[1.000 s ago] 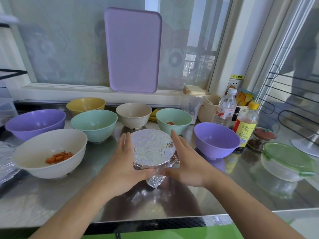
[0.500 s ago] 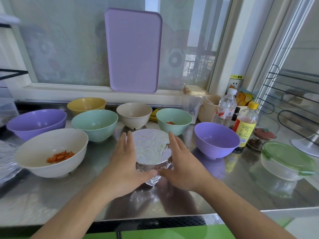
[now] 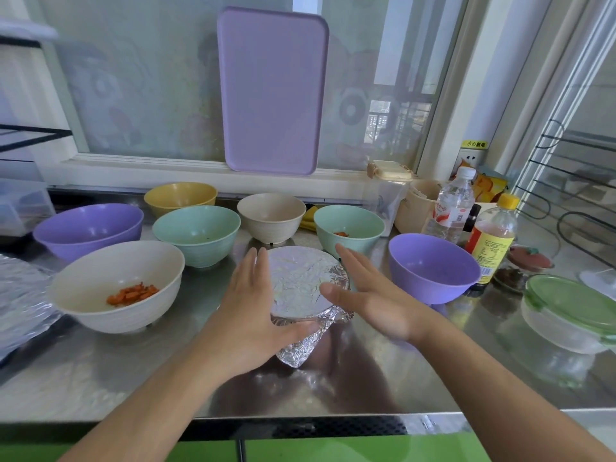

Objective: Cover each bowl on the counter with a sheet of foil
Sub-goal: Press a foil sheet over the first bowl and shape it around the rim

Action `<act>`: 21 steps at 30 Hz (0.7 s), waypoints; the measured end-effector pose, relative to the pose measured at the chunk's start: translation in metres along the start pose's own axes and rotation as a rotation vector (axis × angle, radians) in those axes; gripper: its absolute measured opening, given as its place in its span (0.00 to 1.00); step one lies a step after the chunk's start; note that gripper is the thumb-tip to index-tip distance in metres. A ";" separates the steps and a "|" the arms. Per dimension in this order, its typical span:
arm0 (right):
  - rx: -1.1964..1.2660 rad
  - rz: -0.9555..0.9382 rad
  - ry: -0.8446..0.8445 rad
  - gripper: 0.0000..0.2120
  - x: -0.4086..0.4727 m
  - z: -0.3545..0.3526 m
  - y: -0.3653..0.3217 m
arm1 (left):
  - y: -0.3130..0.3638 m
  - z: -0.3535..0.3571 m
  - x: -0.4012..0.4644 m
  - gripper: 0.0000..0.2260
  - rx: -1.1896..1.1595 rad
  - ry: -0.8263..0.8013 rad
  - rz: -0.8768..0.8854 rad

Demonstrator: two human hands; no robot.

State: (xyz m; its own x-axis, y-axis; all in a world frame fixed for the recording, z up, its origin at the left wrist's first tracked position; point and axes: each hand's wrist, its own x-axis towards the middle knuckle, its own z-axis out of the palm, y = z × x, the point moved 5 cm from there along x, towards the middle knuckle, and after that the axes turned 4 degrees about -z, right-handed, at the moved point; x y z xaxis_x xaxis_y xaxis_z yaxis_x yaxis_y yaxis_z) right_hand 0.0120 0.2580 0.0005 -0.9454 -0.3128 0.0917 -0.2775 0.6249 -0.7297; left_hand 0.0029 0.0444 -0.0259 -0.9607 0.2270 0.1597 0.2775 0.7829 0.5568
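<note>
One bowl wrapped, seven sitting uncovered on the counter [image 3: 100, 378].
Head view: the left hand [image 3: 246, 315] is pressing the foil-covered bowl [image 3: 300, 288] with straight fingers, its thumb pinning a fold, likely to seal it; the right hand [image 3: 370, 298] is hovering flat beside the rim, gripping nothing.

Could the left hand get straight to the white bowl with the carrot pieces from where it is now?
Probably yes. The left hand rests on the foil-covered bowl, and the white bowl stands uncovered to its left with only bare counter between them.
</note>
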 end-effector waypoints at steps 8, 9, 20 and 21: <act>0.048 -0.017 -0.052 0.33 -0.004 0.007 0.011 | 0.001 -0.001 -0.003 0.66 0.041 -0.056 -0.016; 0.042 -0.038 -0.052 0.32 -0.005 0.006 0.010 | 0.004 -0.002 -0.004 0.65 0.041 -0.038 -0.013; -0.129 -0.152 0.005 0.46 -0.002 0.019 0.014 | 0.015 -0.002 -0.001 0.64 0.110 0.006 0.003; -0.181 -0.130 0.000 0.51 -0.001 0.021 0.018 | 0.015 -0.003 -0.001 0.64 0.110 0.007 0.008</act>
State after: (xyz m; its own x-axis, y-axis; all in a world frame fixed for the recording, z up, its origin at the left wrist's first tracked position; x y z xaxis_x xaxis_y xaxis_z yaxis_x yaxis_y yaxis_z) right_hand 0.0113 0.2546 -0.0273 -0.8997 -0.3990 0.1768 -0.4230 0.6977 -0.5782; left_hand 0.0080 0.0544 -0.0157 -0.9583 0.2300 0.1695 0.2834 0.8402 0.4623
